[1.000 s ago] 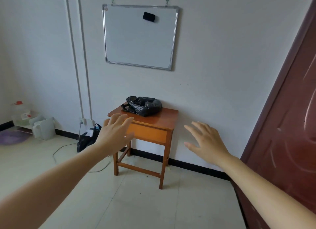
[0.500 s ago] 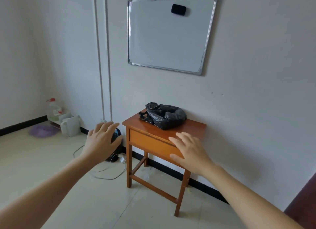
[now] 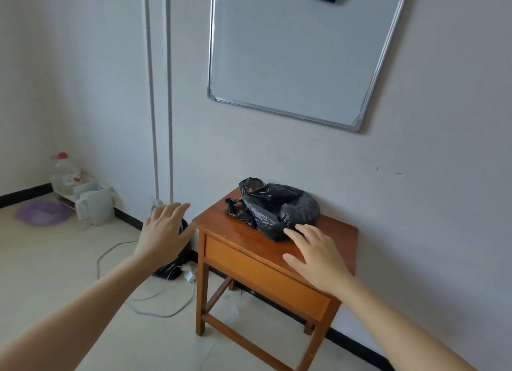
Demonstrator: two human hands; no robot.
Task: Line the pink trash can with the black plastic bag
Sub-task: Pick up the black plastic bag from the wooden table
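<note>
A crumpled black plastic bag (image 3: pixel 273 208) lies on top of a small wooden table (image 3: pixel 238 232) against the white wall. My right hand (image 3: pixel 315 255) hovers over the table's front right part, fingers spread, its fingertips just short of the bag. My left hand (image 3: pixel 163 232) is held out open to the left of the table, level with its top, holding nothing. No pink trash can is in view.
A whiteboard (image 3: pixel 299 51) hangs on the wall above the table. A dark bag (image 3: pixel 174 271) and loose cables (image 3: pixel 155 301) lie on the floor left of the table. White jugs (image 3: pixel 94 204), a clear bottle (image 3: pixel 62 173) and a purple basin (image 3: pixel 41 212) sit in the left corner.
The view has closed in on the table and turned left, so the door has left the frame. Both hands moved forward; the right one now reaches over the tabletop near the bag.
</note>
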